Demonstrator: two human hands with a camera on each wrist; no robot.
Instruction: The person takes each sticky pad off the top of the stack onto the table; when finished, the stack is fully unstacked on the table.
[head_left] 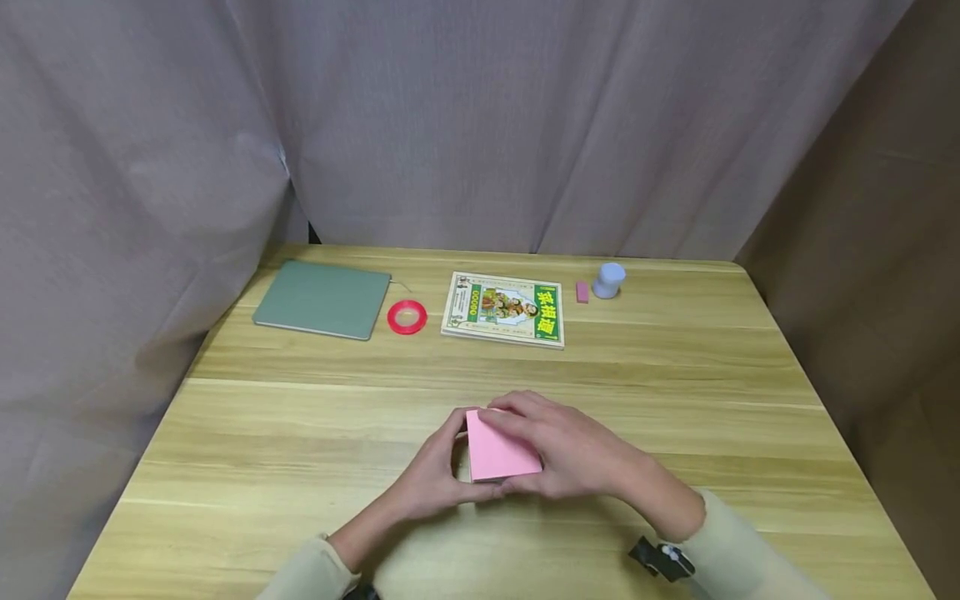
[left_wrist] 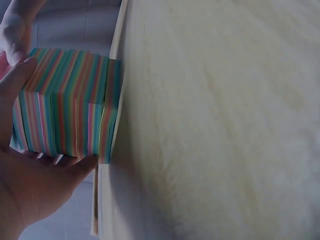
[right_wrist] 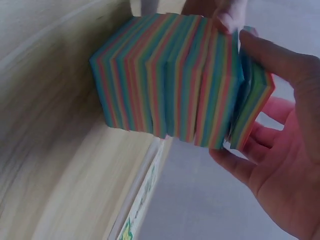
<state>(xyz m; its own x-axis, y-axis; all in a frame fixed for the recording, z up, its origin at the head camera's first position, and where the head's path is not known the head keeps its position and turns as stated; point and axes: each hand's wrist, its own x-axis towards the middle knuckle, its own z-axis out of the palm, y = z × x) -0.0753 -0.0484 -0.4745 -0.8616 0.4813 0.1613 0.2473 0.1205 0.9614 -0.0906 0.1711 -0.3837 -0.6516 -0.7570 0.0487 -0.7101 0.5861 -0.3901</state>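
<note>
A thick cube of striped, many-coloured note sheets with a pink top sheet (head_left: 498,450) stands on the wooden table (head_left: 300,433) near the front middle. My left hand (head_left: 442,475) grips its left side, with thumb and fingers curled round the stack (left_wrist: 65,105). My right hand (head_left: 555,442) lies over the top and right side. In the right wrist view its fingers (right_wrist: 280,65) pinch a thin slab of top sheets (right_wrist: 255,107), parted slightly from the rest of the block (right_wrist: 165,80).
Along the far side of the table lie a grey-green flat pad (head_left: 322,298), a red tape ring (head_left: 407,317), a green-and-yellow book (head_left: 504,308), a small pink eraser (head_left: 582,292) and a pale blue cylinder (head_left: 609,280). Grey curtains enclose the table.
</note>
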